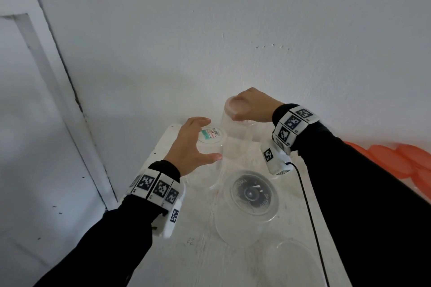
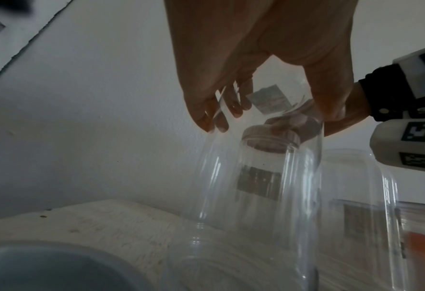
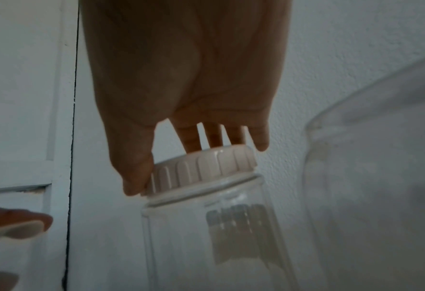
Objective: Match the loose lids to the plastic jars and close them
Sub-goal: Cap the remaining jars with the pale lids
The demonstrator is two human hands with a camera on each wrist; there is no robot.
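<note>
A tall clear jar (image 1: 235,133) stands at the back of the white table (image 1: 186,251). Its white ribbed lid (image 3: 201,169) sits on its mouth, and my right hand (image 1: 249,107) grips that lid from above, thumb on the near side and fingers on the far side. Left of it stands a shorter clear jar (image 1: 210,147) with a printed sticker (image 1: 211,134) on its top face. My left hand (image 1: 193,144) spans this jar's top, fingertips (image 2: 216,120) on the far rim and thumb on the near rim. Whether that top is a lid or the jar's base is unclear.
A wide clear jar (image 1: 249,200) stands in front, its embossed round face up. Another clear round piece (image 1: 293,263) lies at the near right. Orange lids (image 1: 396,158) are stacked at the right edge. A black cable (image 1: 307,205) crosses the table. A wall and a door frame (image 1: 70,100) stand close behind.
</note>
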